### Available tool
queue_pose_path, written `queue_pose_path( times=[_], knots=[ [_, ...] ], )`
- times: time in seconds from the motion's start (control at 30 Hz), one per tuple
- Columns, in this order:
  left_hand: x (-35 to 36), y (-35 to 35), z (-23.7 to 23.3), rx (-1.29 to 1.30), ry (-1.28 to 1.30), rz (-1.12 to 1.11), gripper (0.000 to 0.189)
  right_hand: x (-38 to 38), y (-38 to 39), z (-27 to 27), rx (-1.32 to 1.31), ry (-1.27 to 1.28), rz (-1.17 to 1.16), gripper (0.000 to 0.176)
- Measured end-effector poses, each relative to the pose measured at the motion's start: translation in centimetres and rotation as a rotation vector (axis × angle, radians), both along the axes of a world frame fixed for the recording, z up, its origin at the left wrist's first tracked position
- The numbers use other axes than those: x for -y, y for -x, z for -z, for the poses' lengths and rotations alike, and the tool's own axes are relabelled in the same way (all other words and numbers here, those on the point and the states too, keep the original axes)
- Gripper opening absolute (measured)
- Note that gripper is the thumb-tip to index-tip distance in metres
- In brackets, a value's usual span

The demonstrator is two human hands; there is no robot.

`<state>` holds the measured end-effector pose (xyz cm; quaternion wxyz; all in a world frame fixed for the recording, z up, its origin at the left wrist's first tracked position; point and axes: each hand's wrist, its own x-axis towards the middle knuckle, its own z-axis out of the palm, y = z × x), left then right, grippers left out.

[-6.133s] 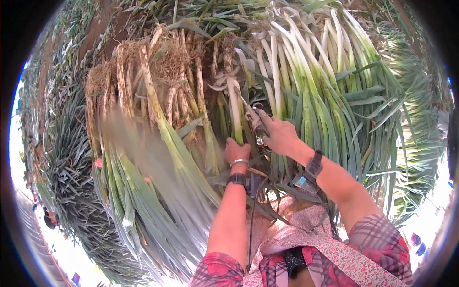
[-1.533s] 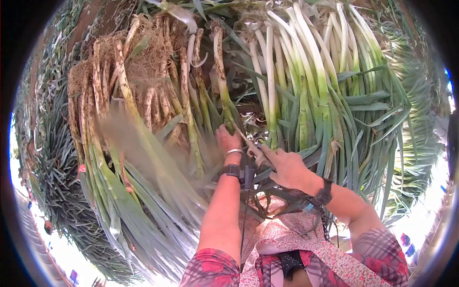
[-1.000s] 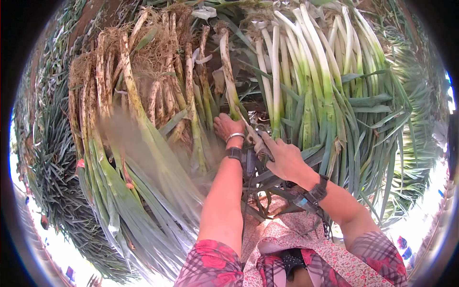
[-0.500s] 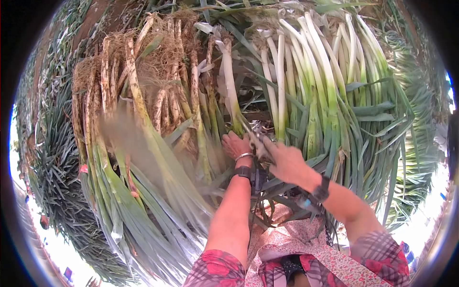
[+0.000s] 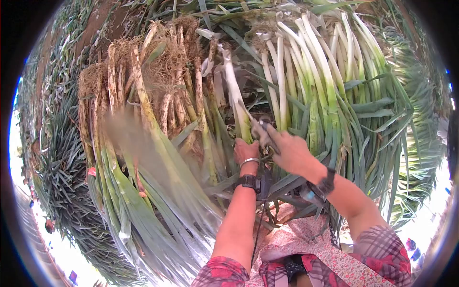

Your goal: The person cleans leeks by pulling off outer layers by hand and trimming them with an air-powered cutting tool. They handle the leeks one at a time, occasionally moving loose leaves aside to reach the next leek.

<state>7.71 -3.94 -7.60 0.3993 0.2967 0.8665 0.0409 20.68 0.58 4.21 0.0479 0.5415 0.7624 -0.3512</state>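
Two heaps of leeks fill the view, roots pointing away from the person and leaves fanning back toward the lap. The larger, the unpeeled heap [image 5: 143, 95], lies on the left: its stalks are brown with soil and matted roots, about ten tops are separable, and the rest are too tangled to count. The cleaned heap [image 5: 315, 76] lies on the right, with roughly a dozen bare white shafts side by side turning green lower down. Rows of growing plants [image 5: 52, 158] curve around the left edge of the view, and more greenery lines the right edge.

One leek [image 5: 234, 91] stands apart in the narrow gap between the two heaps, its white shaft tilted, its tip up near the roots of the unpeeled heap. The left hand [image 5: 246, 150] is clenched around its lower green part. The right hand [image 5: 292, 154], just beside the left, is closed around a small knife [image 5: 260, 128], whose thin blade lies against the leek just above the left fist.

Each wrist carries one black band [image 5: 248, 181]; the left wrist also wears one thin bangle [image 5: 249, 161].

Leaves crowd both forearms closely. The only open space is the flowered cloth [image 5: 306, 239] over the lap below the arms.
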Motion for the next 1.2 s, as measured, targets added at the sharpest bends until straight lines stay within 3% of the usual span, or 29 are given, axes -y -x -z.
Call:
queue_pose_path(
  times=[0.13,0.37,0.6,0.7,1.0,1.2],
  knots=[
    [1.3,0.5,-1.0,-0.004,0.04,0.156,0.049,2.3,0.5,-3.1,0.059,0.182,-0.022,0.075],
    [1.4,-0.7,-4.3,-0.025,0.047,0.25,0.055,-1.6,2.4,1.0,0.127,0.026,0.055,0.079],
    [1.5,-0.1,-3.8,0.005,0.06,0.281,0.054,1.1,1.5,-2.8,0.158,0.102,0.066,0.073],
    [1.6,0.4,-3.9,0.003,0.066,0.331,0.053,2.5,1.1,-3.0,0.099,0.149,0.084,0.078],
    [1.3,0.4,-5.6,-0.055,0.134,0.337,0.051,-4.7,1.6,2.4,0.117,-0.012,0.042,0.073],
    [1.9,2.6,-5.2,0.066,0.147,0.284,0.046,-8.3,2.3,3.5,0.103,-0.026,-0.015,0.071]
  ],
)
